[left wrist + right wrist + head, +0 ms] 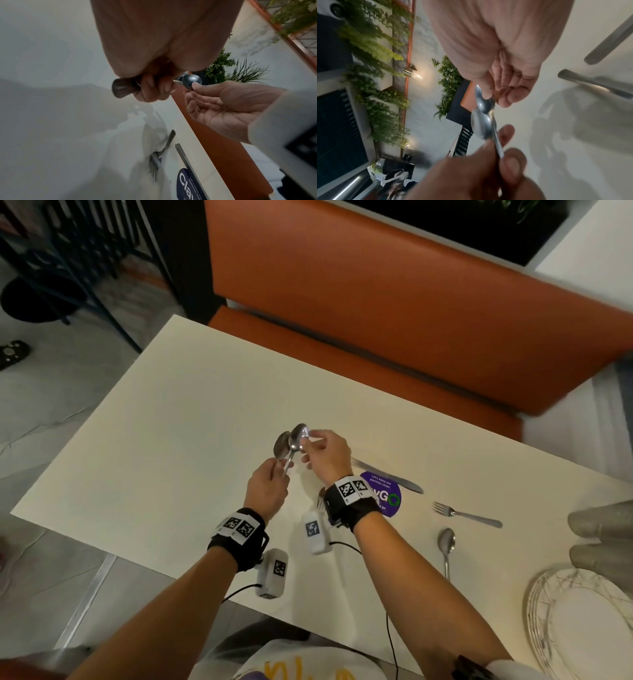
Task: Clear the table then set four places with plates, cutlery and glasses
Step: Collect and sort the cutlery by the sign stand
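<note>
Two metal spoons [291,445] are held above the cream table [154,422], bowls up. My left hand [274,470] grips both handles; the handle ends [120,88] stick out below its curled fingers. My right hand [308,445] pinches the bowl of the upper spoon [481,100] between thumb and fingers, while the second spoon's bowl [481,127] sits just below it. On the table to the right lie a knife [387,475], a fork [467,515] and another spoon [446,546]. A stack of white plates [579,621] sits at the near right corner.
A second fork [159,152] lies beneath my right wrist, beside a round purple sticker [385,496]. An orange bench [376,302] runs along the table's far side. Blurred grey objects [603,535] stand at the right edge. Grey floor lies to the left.
</note>
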The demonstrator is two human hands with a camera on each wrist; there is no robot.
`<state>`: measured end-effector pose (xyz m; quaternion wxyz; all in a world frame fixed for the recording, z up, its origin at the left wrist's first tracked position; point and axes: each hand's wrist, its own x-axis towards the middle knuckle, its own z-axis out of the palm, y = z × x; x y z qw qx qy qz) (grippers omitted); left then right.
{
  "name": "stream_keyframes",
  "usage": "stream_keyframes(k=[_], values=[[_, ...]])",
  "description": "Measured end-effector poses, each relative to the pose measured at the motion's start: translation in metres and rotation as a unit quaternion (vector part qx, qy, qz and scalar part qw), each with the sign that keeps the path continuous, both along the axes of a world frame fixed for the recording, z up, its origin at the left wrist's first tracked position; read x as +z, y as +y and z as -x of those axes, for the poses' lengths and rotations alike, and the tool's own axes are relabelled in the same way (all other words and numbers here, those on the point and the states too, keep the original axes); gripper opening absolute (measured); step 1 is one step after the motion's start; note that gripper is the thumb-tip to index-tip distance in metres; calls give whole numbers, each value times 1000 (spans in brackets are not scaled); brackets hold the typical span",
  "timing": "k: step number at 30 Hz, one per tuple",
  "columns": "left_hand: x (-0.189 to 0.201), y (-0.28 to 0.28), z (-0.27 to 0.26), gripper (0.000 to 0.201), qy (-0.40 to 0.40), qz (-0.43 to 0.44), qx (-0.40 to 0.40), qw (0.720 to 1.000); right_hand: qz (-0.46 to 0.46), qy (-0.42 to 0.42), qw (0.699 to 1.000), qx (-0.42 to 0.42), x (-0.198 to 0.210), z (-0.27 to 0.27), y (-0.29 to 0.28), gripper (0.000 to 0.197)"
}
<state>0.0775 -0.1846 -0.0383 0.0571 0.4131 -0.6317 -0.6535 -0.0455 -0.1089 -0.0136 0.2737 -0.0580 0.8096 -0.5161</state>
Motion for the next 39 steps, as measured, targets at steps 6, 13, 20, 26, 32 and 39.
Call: stream_keyframes(k=[6, 13, 20, 26, 32, 39], values=[[10, -1, 5, 34, 30, -99, -7, 995, 6, 31, 999, 1, 8, 0, 4, 13], [14, 17, 12, 33, 14, -142, -48, 989, -9, 49, 999, -6, 0, -9, 37, 20], [9, 76, 16, 36, 13, -100, -135, 986, -10, 57, 998, -22, 5, 2, 107, 16], [-5, 126, 21, 35, -27, -57, -158, 985, -49, 62, 994, -71, -8, 11, 209, 14], [-10, 175, 21, 36, -50, -49, -186, 980, -251, 100, 951, -151, -54, 9, 322, 20], [-12, 216, 31, 38, -58, -42, -185, 980, -301, 87, 949, -42, -74, 9, 352, 22]])
